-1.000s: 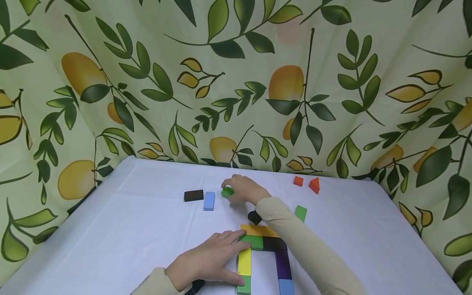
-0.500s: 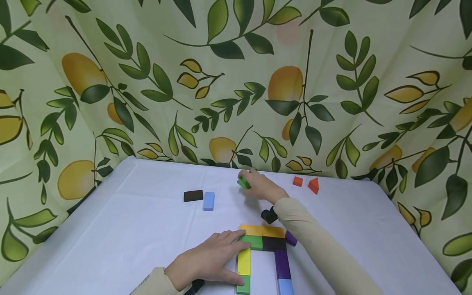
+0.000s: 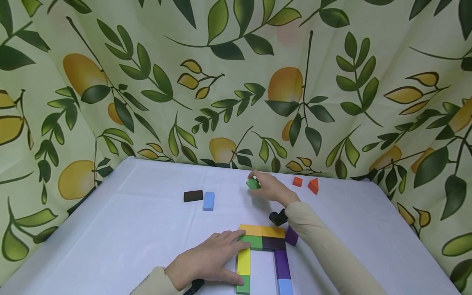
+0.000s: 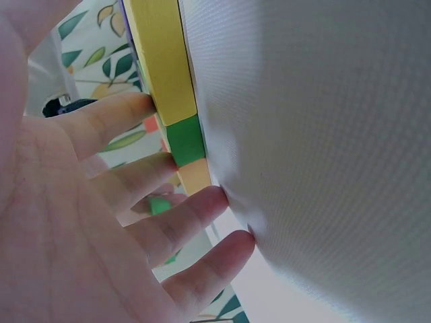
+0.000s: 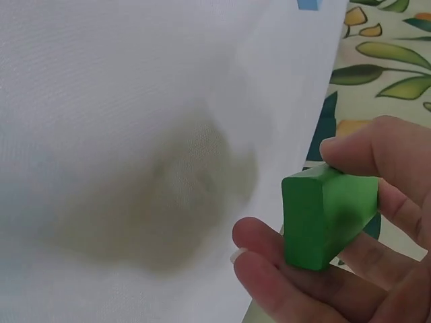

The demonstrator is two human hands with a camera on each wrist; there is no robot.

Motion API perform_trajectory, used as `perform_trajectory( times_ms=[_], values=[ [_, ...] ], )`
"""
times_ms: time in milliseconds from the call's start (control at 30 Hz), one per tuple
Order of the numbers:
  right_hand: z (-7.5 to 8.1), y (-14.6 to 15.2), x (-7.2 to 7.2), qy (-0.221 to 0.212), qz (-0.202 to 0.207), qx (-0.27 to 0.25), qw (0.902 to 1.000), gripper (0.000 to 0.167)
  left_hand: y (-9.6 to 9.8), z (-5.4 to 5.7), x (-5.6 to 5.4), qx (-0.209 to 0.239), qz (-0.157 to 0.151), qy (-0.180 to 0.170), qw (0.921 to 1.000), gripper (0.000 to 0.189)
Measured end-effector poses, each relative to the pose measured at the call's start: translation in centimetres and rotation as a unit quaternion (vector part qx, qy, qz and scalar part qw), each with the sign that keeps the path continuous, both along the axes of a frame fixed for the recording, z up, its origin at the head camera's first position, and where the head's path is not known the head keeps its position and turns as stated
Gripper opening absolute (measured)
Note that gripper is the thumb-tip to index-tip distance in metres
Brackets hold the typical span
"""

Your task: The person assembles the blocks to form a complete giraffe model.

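Observation:
My right hand holds a green block in the air above the far part of the table, thumb on one side and fingers on the other. On the near part lies a flat outline of blocks: orange blocks at the far end, then a green block beside a black block. A yellow block forms the left side, a purple block the right. Against the left side my left hand rests with fingers spread, fingertips touching blocks and the white cloth.
A black block and a light blue block lie left of centre. Two red-orange pieces, a small block and a triangular one, lie at the back right. Another purple block sits by the outline's far right corner. A patterned curtain stands behind.
My right hand has carried the green block up from beside the light blue block and to the right. The purple block by the corner has come into view. My left hand has stayed put.

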State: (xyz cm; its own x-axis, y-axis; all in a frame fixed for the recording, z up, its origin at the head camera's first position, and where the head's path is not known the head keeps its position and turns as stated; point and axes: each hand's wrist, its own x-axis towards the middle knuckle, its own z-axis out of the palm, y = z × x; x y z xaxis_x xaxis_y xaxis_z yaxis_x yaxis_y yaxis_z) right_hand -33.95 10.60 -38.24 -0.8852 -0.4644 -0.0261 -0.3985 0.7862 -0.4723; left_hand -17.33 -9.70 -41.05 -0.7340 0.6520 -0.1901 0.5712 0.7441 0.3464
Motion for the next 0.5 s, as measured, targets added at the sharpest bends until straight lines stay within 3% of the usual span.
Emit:
perform_trajectory(
  times_ms=[500],
  values=[
    [0.9,4.6,0.5,0.010,-0.077,-0.097,0.9923,0.045,0.0,0.1,0.2,0.000,-0.003,0.012,0.9999,0.076]
  ],
)
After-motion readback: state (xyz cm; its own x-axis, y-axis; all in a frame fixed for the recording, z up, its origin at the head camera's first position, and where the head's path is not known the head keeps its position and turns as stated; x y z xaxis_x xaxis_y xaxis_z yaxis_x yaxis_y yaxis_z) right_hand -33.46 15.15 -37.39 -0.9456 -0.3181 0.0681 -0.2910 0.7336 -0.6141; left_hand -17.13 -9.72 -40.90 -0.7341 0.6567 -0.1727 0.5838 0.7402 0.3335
